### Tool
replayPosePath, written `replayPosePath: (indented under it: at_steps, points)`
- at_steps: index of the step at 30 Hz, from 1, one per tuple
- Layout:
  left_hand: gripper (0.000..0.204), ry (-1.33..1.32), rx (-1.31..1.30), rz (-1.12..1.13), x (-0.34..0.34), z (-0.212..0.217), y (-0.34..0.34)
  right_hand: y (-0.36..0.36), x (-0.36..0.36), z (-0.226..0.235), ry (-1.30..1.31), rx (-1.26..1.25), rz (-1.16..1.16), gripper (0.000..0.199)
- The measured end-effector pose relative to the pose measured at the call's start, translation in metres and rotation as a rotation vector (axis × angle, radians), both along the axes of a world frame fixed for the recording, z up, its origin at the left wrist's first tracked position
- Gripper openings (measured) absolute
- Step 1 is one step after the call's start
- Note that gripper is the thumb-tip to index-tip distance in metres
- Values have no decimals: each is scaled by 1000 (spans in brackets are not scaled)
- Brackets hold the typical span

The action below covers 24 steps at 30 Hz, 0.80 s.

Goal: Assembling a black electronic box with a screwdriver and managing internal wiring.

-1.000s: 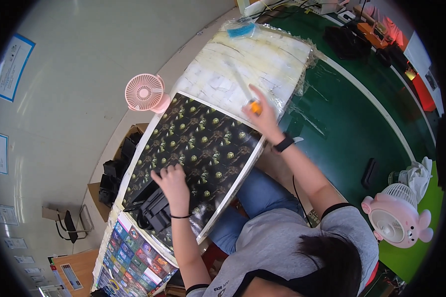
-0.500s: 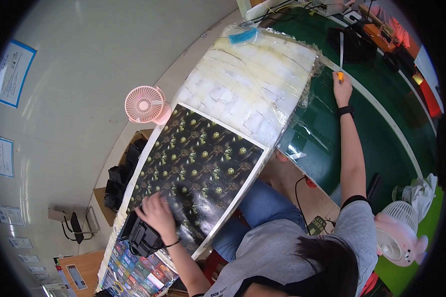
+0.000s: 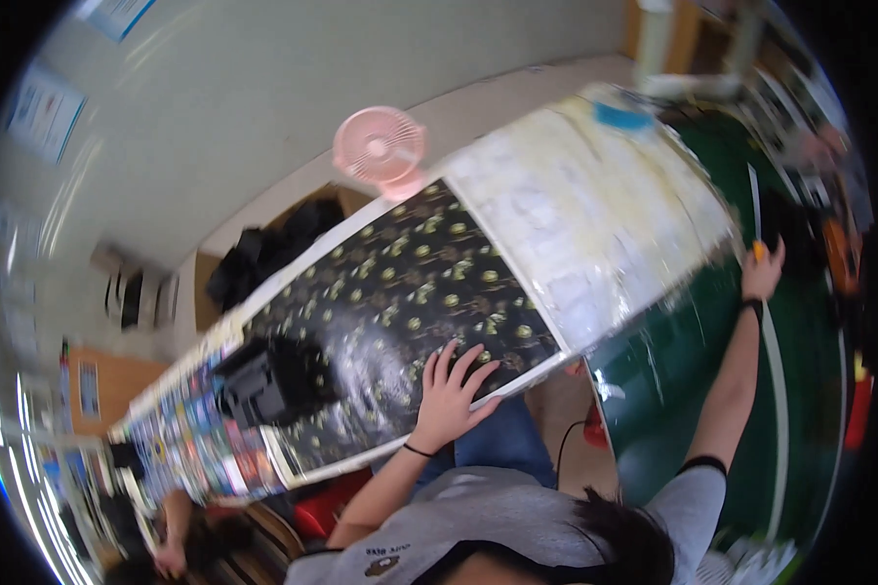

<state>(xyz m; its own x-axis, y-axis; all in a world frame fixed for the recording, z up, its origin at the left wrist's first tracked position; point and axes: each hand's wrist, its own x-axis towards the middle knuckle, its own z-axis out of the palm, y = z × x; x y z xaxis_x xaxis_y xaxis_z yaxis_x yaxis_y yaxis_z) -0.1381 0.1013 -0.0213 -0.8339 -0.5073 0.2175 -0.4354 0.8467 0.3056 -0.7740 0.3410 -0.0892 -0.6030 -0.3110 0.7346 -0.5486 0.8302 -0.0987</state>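
My left hand [image 3: 451,392] has its fingers spread over the near edge of a glossy black sheet [image 3: 390,302] patterned with yellow-green figures; whether it presses on the surface is unclear. A black moulded plastic part [image 3: 268,380] rests at the sheet's left end, away from that hand. Out over the green table [image 3: 654,390] at the right, my right hand [image 3: 762,270] is closed on the orange handle of a tool [image 3: 758,250]. A long, narrow, pale blade-like strip [image 3: 754,200] points away from the handle; blur hides the tool's exact kind.
A pink fan [image 3: 380,146] stands at the bench's far edge, beside white padding under clear film [image 3: 595,224]. Black parts fill a cardboard box [image 3: 208,292] behind the bench. Another person's hand [image 3: 171,558] shows at lower left.
My left hand has left the black plastic part and moved right along the patterned sheet. My right hand still holds the orange-handled tool. The whole view has turned and shifted.
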Motion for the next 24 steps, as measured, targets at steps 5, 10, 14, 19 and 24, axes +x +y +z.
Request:
replayPosePath:
  at_steps: [5, 10, 14, 19, 24]
  points:
    - [47, -10, 13, 46, 1, -3, -4, 15, -77, -38, -219, 213, -216, 38]
    - [47, 99, 40, 37, 7, -8, -4, 33, -104, -30, -131, 275, -29, 36]
    - [45, 134, 27, 90, 11, -13, -5, 7, -38, -32, -99, 75, -22, 30]
    - [43, 178, 21, 55, 12, -16, -3, 39, -5, 3, -14, 67, -220, 21]
    - [44, 217, 11, 57, 14, -25, -1, 69, -10, 32, -128, 45, -365, 31]
